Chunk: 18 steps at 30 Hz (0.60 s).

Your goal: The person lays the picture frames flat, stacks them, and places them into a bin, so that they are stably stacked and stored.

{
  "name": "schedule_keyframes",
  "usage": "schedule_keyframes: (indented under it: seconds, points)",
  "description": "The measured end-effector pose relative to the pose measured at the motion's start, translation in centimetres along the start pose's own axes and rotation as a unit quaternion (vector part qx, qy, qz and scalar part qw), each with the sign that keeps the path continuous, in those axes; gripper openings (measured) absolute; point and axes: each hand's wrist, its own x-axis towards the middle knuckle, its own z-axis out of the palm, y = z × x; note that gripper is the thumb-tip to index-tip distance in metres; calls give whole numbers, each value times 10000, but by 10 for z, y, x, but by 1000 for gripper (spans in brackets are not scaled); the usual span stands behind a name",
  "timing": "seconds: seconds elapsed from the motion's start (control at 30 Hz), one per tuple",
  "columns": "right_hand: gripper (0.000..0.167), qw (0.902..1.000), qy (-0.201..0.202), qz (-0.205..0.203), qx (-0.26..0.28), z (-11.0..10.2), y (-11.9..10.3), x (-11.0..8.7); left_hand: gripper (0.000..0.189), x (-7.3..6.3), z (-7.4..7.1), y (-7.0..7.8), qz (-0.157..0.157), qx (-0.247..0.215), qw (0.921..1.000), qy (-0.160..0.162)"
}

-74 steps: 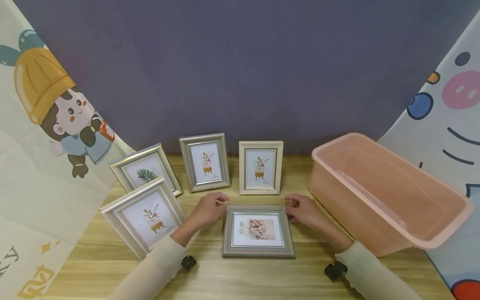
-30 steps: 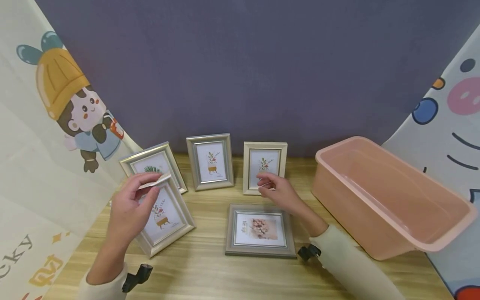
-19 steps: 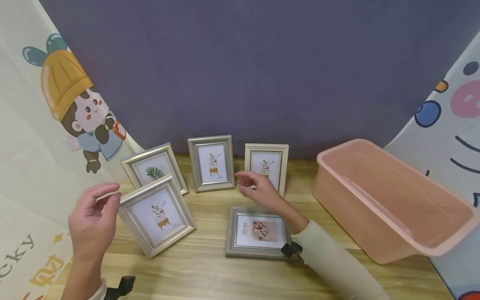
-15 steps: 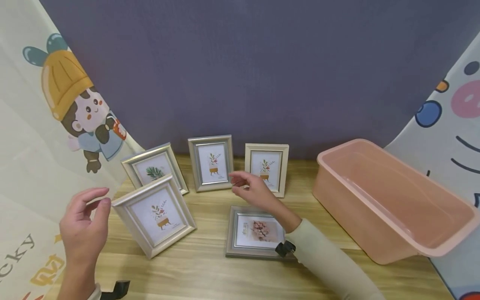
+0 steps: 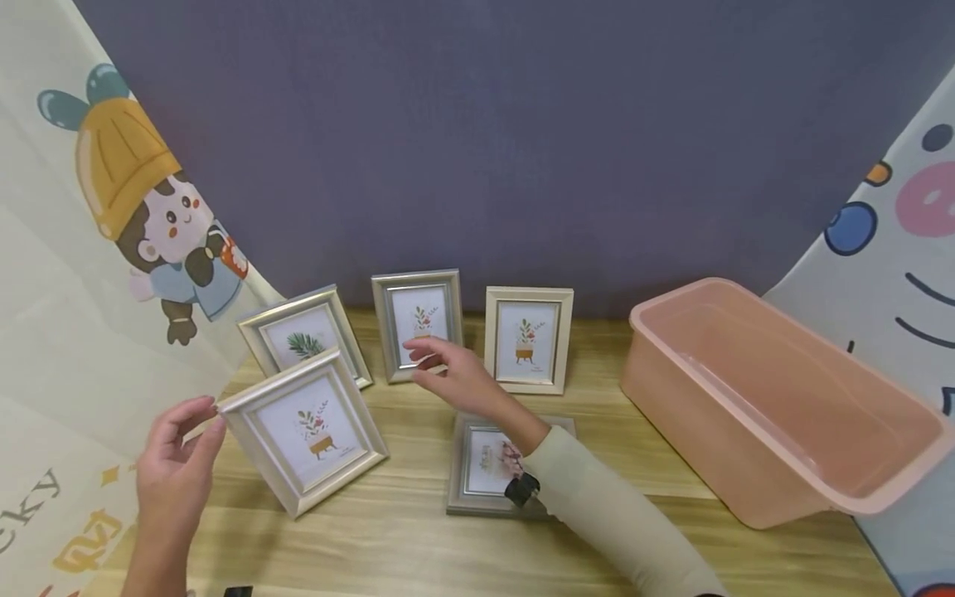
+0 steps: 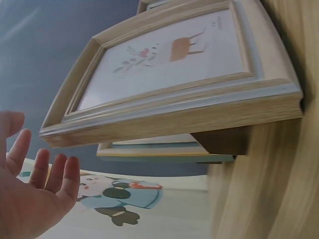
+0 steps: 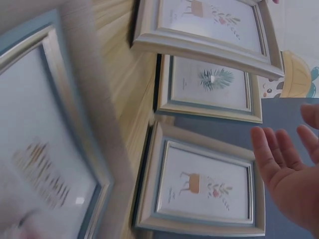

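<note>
My left hand (image 5: 179,452), fingers loosely bent, is beside the upper left corner of the near-left picture frame (image 5: 312,427). In the left wrist view a gap shows between its fingertips (image 6: 74,167) and that frame, which stands tilted back. My right hand (image 5: 466,381) is held over the table with relaxed fingers and nothing in them. It overlaps the lower part of the silver picture frame (image 5: 418,311) at the back. Under the right forearm a grey-brown picture frame (image 5: 466,485) lies face up with a pink flower print, partly hidden by the sleeve.
A gold-edged picture frame (image 5: 276,340) with a green leaf print stands behind the near-left one. At the back, a cream picture frame (image 5: 525,340) stands upright. A pink plastic bin (image 5: 671,398) sits at the right of the wooden table (image 5: 388,555), against printed curtains.
Both hands have left the lying frame. My right hand has swept left past the cream frame; my left hand passed over the near-left frame to its outer side, then came slightly back towards its corner.
</note>
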Motion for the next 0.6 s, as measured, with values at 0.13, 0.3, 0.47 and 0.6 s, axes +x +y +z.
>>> schedule_keyframes:
  seconds: [0.13, 0.3, 0.47, 0.6]
  points:
    - [50, 9996, -101, -123, 228, 8, -6, 10, 37, -2, -1, -8, -197, 23, 9997, -127]
    - [56, 9986, -241, -331, 349, 19, -13, 21, 44, -6, -1, -18, -112, -151, 9997, -180]
    - [62, 9980, -381, -504, 58, 31, -21, 31, 55, -7, -5, -27, 20, -343, 9986, -390]
    - [68, 9970, -550, -532, -106, 40, -26, 38, 58, -9, -8, -33, 31, -332, 9982, -501]
